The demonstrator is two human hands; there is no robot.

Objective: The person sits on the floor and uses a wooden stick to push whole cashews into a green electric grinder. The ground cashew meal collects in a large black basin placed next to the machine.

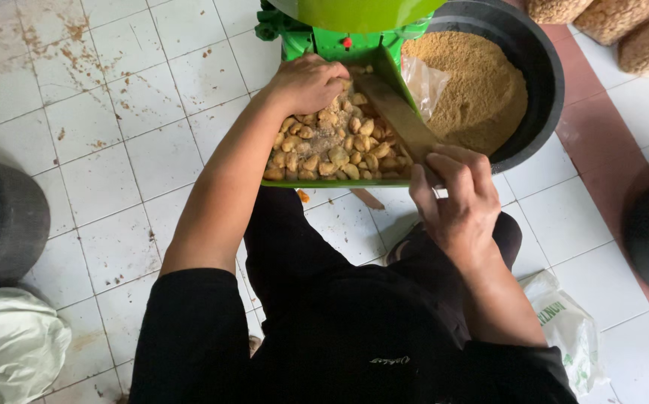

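A green machine (317, 34) stands in front of me, with a green feed tray (324, 183) sloping toward me. The tray holds several tan, lumpy dried pieces (339, 146) dusted with powder. My left hand (308, 81) rests curled on the pieces at the tray's top, by the machine's mouth. My right hand (455, 202) grips the near end of a flat wooden stick (399, 116), which lies slanted over the tray's right side.
A big black basin (538, 67) at the right holds brown powder (474, 90) and a clear plastic bag (423, 82). Filled mesh sacks (624, 26) lie top right. A black container (2, 217) and white sack (10, 344) sit left. Another white bag (568, 329) lies lower right.
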